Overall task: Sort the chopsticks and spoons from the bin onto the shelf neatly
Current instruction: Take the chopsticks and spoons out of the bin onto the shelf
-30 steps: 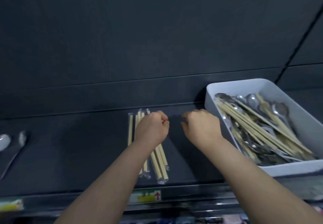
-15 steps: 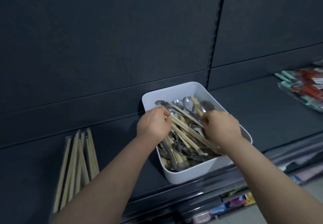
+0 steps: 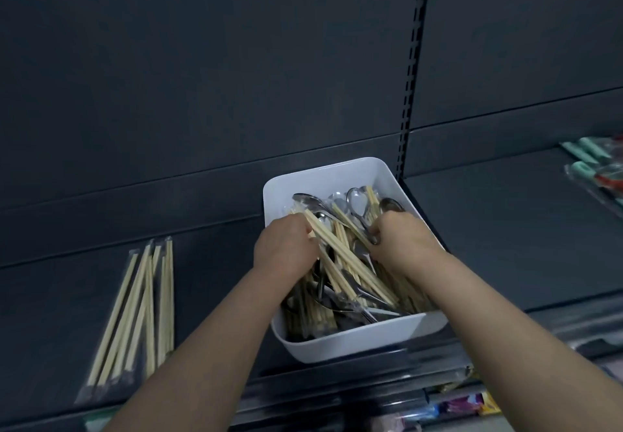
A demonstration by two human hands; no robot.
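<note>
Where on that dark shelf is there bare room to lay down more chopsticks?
Bare dark shelf lies between the wrapped wooden chopsticks and the white plastic bin, though the left forearm crosses its front. A wider bare stretch runs right of the bin, up to the teal-handled packets. The bin is crowded: left hand and right hand are both inside.

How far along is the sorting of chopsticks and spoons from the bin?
Looks early. Done: a few wrapped chopsticks lie side by side on the shelf, left of the bin. In hand: the left hand grips a chopstick bundle in the bin; the right hand digs among the spoons, its grip unclear. Left: a full mixed pile in the bin.
</note>
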